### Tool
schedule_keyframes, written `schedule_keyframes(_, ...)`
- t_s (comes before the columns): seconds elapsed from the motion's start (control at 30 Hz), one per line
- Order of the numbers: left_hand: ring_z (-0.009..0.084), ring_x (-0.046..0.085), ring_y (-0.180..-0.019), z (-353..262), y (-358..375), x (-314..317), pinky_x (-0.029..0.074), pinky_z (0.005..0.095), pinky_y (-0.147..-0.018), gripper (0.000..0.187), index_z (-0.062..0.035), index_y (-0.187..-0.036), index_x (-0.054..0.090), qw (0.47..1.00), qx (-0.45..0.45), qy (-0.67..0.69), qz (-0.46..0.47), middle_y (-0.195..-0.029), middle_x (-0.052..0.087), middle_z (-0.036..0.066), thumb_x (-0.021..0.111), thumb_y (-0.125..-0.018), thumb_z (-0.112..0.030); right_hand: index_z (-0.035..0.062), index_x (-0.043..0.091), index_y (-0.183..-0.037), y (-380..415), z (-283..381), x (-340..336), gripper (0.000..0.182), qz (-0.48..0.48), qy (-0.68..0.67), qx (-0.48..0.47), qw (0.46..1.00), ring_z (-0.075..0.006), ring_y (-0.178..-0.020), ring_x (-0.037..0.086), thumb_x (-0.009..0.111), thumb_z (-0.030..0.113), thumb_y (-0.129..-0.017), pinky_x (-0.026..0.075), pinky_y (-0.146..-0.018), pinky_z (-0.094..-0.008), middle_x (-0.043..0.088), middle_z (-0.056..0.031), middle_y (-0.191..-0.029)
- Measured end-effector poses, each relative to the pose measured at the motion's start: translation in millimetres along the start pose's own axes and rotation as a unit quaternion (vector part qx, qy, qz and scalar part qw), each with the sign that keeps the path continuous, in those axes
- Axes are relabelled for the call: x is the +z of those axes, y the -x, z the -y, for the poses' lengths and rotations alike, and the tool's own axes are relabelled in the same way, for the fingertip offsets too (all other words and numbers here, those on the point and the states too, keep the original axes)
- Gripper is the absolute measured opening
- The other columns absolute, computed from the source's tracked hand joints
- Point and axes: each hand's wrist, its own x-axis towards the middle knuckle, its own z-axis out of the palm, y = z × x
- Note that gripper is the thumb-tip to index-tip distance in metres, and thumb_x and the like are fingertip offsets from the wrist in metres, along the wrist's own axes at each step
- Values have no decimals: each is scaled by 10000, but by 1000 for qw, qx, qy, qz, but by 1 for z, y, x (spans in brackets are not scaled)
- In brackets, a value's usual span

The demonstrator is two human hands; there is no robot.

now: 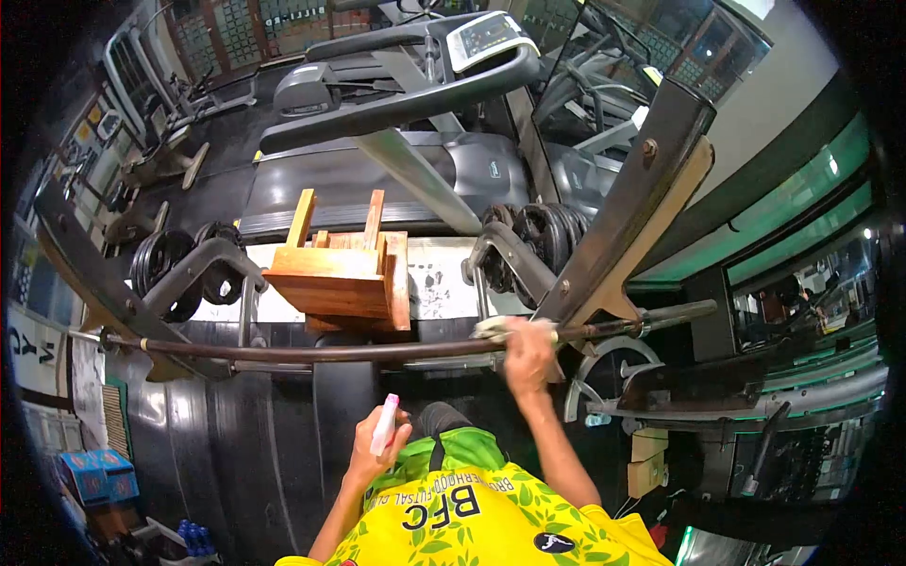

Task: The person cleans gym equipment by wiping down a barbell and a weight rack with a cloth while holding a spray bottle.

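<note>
My left hand [371, 447] is closed around a white spray bottle [384, 424] with a pink top, held low in front of the yellow shirt. Up and to the right, my right hand [530, 351] presses a pale cloth [495, 328] against the long barbell bar [377, 353]. The bar lies across the rack between two dark uprights, the right one [623, 208] close beyond my right hand. Part of the cloth is hidden under the fingers, and the hand is slightly blurred.
Behind the bar, a wooden stool [330, 274] lies tipped over. Weight plates [543, 241] hang on both sides. A treadmill [377, 179] stands farther back. Blue boxes [99, 476] sit at the lower left and cardboard boxes [647, 462] at the lower right.
</note>
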Motion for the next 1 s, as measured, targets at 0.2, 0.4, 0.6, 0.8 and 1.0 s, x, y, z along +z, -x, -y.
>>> schedule_keyframes(0.2,174,615,-592,-7,42,35,487,290,-577,168,-12,-957,597,999,31,-7,-15,-761,631,90,695,-832,-68,75,630,-1156,13,24,-19,255,85,-245,120,958,-261,-1069,642,523,227,-982,485,-904,-365,666,-133,-1160)
schedule_keyframes(0.4,254,660,-659,-17,85,77,511,312,-618,177,-3,-942,604,993,90,-65,-38,-778,641,104,712,-815,-60,5,589,-1173,18,-67,-66,354,-111,-221,125,961,-188,-925,612,438,292,-1029,480,-823,-317,672,-103,-1012)
schedule_keyframes(0.6,266,657,-672,-30,87,109,522,320,-614,201,5,-950,611,990,123,-75,6,-833,638,126,725,-803,-71,51,581,-1234,-4,-72,-58,292,-92,-98,96,986,-350,-1168,566,463,158,-989,376,-1057,-466,627,-143,-1210)
schedule_keyframes(0.8,241,637,-636,-36,57,119,508,317,-595,206,3,-959,613,994,81,-70,2,-816,631,121,726,-803,-72,89,647,-1040,7,-12,-5,163,5,-64,-14,998,-366,-1101,557,521,136,-947,383,-1020,-481,644,-165,-1061)
schedule_keyframes(1.0,220,638,-635,-49,20,126,502,308,-601,213,-11,-966,605,995,83,-43,-30,-788,640,109,726,-796,-58,40,619,-1133,1,-21,-40,260,92,-308,172,931,-371,-882,667,497,219,-989,522,-762,-383,672,-198,-988)
